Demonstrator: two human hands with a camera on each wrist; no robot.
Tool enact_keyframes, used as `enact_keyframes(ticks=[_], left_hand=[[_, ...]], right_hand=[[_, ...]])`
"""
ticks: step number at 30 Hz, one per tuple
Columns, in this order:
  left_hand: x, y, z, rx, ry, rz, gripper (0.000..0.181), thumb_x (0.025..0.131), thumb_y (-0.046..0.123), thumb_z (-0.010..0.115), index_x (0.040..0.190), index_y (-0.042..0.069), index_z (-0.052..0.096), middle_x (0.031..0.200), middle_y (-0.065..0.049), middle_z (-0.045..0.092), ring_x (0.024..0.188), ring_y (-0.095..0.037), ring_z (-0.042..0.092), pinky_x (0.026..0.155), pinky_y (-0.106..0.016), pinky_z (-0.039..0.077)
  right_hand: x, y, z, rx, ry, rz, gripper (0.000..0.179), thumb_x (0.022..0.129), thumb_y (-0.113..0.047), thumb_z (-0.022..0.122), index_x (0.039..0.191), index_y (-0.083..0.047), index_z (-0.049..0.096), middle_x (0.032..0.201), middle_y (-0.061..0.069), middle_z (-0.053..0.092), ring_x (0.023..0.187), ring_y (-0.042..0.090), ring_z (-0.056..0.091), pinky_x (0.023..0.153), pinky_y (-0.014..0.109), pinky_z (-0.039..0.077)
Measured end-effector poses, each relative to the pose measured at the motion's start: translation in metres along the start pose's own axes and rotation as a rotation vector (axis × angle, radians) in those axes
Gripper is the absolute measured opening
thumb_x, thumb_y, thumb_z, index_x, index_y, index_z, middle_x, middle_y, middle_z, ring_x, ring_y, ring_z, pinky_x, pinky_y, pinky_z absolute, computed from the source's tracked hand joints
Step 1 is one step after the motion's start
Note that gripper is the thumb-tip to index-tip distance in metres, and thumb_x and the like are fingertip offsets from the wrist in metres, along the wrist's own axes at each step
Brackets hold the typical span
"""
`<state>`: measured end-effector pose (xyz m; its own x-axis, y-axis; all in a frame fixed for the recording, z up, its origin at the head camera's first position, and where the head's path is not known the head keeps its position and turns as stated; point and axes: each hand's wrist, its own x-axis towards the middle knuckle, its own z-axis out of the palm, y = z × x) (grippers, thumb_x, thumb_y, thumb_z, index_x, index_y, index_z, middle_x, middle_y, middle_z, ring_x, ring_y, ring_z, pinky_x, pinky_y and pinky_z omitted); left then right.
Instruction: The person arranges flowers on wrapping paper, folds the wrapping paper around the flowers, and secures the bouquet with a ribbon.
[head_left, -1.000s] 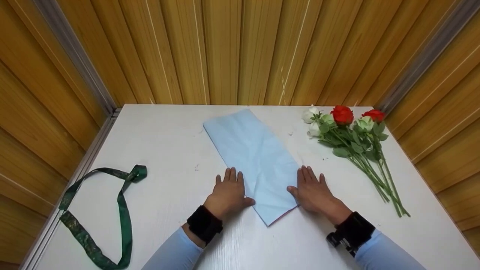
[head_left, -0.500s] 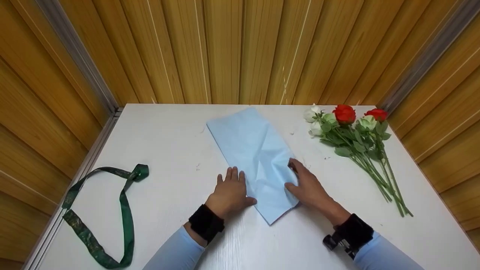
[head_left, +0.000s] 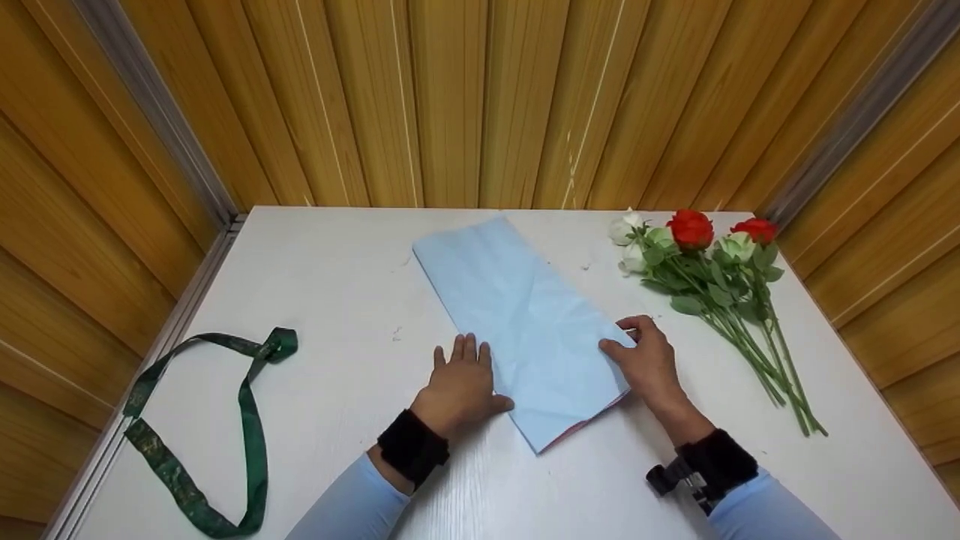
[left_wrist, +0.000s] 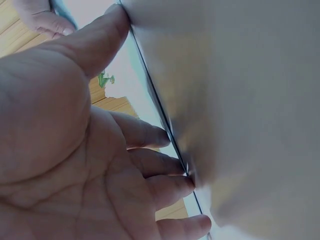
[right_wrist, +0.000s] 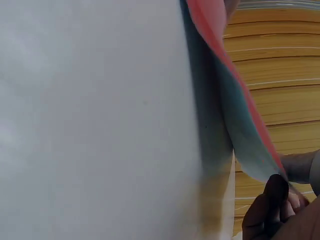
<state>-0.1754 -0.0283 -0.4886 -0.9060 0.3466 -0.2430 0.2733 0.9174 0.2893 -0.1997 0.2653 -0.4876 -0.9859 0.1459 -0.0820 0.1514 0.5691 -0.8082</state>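
Observation:
A folded light-blue wrapping sheet [head_left: 517, 307] lies slantwise on the white table, with a pinkish-red inner layer [right_wrist: 250, 107] showing along its near right edge. My left hand [head_left: 459, 394] rests on the sheet's left edge, fingers straight and thumb spread; in the left wrist view its fingertips touch the table along that edge. At the opposite side my right hand [head_left: 649, 364] pinches the sheet's right edge between thumb and fingers. The right wrist view shows this edge lifted off the table, with the pinching fingers [right_wrist: 274, 197] at lower right.
Several red and pale roses [head_left: 690, 231] with long green stems lie at the right. A dark green ribbon [head_left: 253, 420] lies loosely looped at the left. Wood-patterned panels [head_left: 480, 105] stand behind the table [head_left: 337, 285] and on both sides.
My right hand has gone from lying flat to pinching the sheet's right edge, and has drawn that edge outward to the right, flattening the wrinkles. My left hand has stayed in place.

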Motion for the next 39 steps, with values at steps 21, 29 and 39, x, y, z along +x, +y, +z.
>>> enact_keyframes(ticks=[21, 29, 39], left_hand=[[0.008, 0.010, 0.000, -0.016, -0.057, 0.093, 0.096, 0.098, 0.054, 0.070, 0.166, 0.001, 0.028, 0.174, -0.021, 0.021, 0.163, -0.039, 0.016, 0.129, -0.058, 0.019], [0.006, -0.002, -0.005, -0.071, -0.040, 0.154, 0.093, 0.099, 0.049, 0.070, 0.166, 0.001, 0.027, 0.174, -0.021, 0.021, 0.162, -0.035, 0.020, 0.129, -0.052, 0.025], [-0.001, -0.035, -0.019, -0.288, -0.012, 0.124, 0.090, 0.099, 0.044, 0.072, 0.169, 0.012, 0.025, 0.174, -0.013, 0.026, 0.163, -0.027, 0.022, 0.129, -0.044, 0.026]], right_hand=[[-0.004, -0.009, 0.001, -0.128, 0.451, -0.331, 0.013, 0.096, -0.011, 0.075, 0.097, -0.002, 0.066, 0.102, 0.021, 0.075, 0.101, 0.043, 0.069, 0.090, 0.054, 0.044], [-0.013, -0.034, -0.004, 0.104, 0.445, -0.277, 0.016, 0.101, -0.017, 0.072, 0.105, -0.004, 0.065, 0.108, 0.018, 0.078, 0.119, 0.033, 0.072, 0.095, 0.028, 0.047], [-0.020, -0.043, 0.003, 0.151, 0.378, -0.409, 0.010, 0.097, -0.007, 0.074, 0.105, -0.002, 0.072, 0.097, 0.013, 0.078, 0.095, -0.004, 0.069, 0.087, 0.010, 0.049]])
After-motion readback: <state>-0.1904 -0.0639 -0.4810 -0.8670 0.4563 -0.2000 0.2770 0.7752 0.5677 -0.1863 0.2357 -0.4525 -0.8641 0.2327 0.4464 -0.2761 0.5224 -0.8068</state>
